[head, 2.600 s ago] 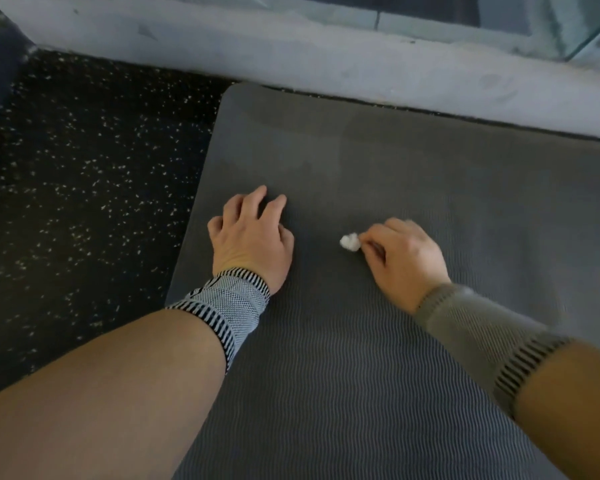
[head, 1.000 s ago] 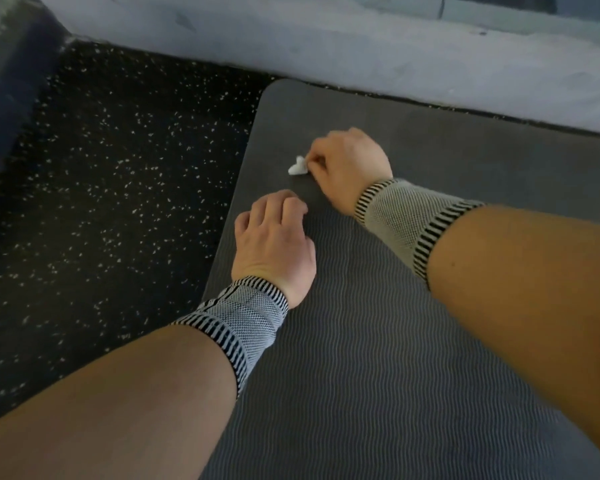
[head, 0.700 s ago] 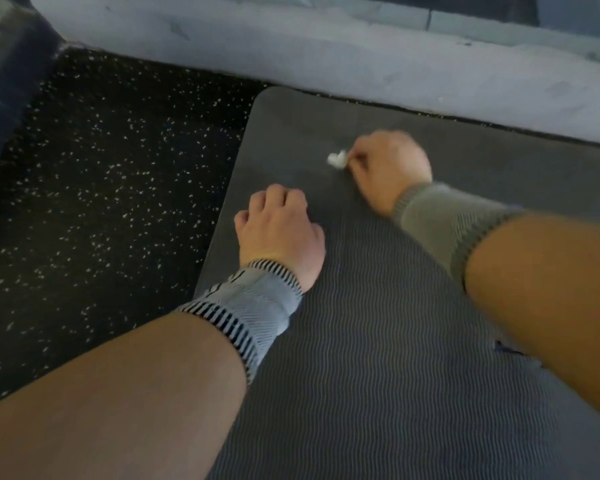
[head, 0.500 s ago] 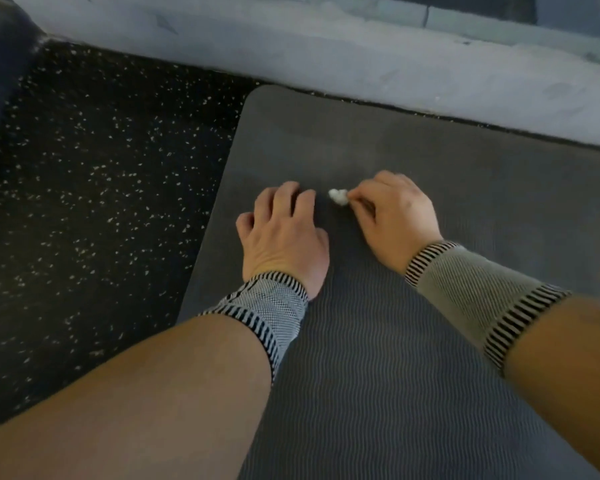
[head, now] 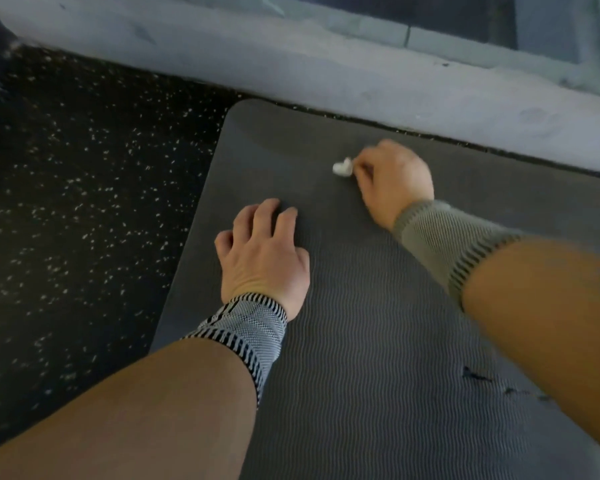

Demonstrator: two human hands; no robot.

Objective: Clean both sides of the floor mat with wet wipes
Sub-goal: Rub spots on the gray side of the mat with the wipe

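No writing or brand mark can be read on anything in view. One grey floor mat (head: 378, 341) is laid on a black speckled floor (head: 84, 202), its ribbed wave pattern running across the near part and a smoother, darker patch seen toward 12 o'clock. The mat's rounded corner lies at about 11 o'clock, its far edge just beside a pale concrete ledge (head: 326, 74) with only a thin dark gap between them. Its left edge runs down toward 7 o'clock, with open speckled floor stretching away to 9 o'clock. A few small dark marks (head: 475, 375) are seen on the mat at 4 o'clock, beside the right forearm.

Two hands are counted. The left hand (head: 264, 258) is rested palm down on the mat near its left edge, the fingers (head: 267, 209) spread and slightly bent, nothing held. The right hand (head: 394, 181), somewhat blurred, is placed at about 1 o'clock near the far edge; its fingers are curled and one small balled white wet wipe (head: 342, 167) is pinched at their tips, pressed against the mat. A knitted wrist band is worn on each arm: a striped one on the left (head: 246, 327), a grey one on the right (head: 444, 237).
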